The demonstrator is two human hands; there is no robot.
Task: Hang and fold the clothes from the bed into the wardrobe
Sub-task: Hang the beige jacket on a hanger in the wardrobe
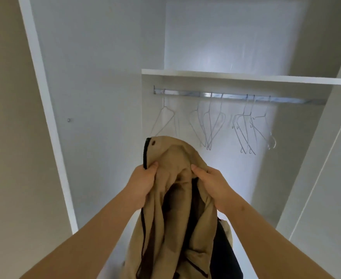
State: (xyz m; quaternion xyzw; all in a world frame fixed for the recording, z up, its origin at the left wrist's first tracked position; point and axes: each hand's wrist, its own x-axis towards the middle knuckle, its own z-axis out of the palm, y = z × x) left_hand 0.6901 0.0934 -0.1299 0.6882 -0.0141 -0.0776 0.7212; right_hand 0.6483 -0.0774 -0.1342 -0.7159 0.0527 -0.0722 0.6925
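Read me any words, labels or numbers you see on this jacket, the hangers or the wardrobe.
None to read: no text shows on the jacket, the hangers, the rail or the shelf.
The jacket's round snap is too small to show any mark.

The left hand and right hand show only thumbs and backs; their fingers are buried behind the tan jacket they grip. The bottom edge cuts off the jacket's lower part and both forearms. Dark cloth at its lower right may be lining or a second garment. The pale wire hangers overlap too closely to count. The right end of the rail disappears behind the side panel of the wardrobe, whose top lies beyond the frame. A small round fitting on the left panel is too tiny to identify.
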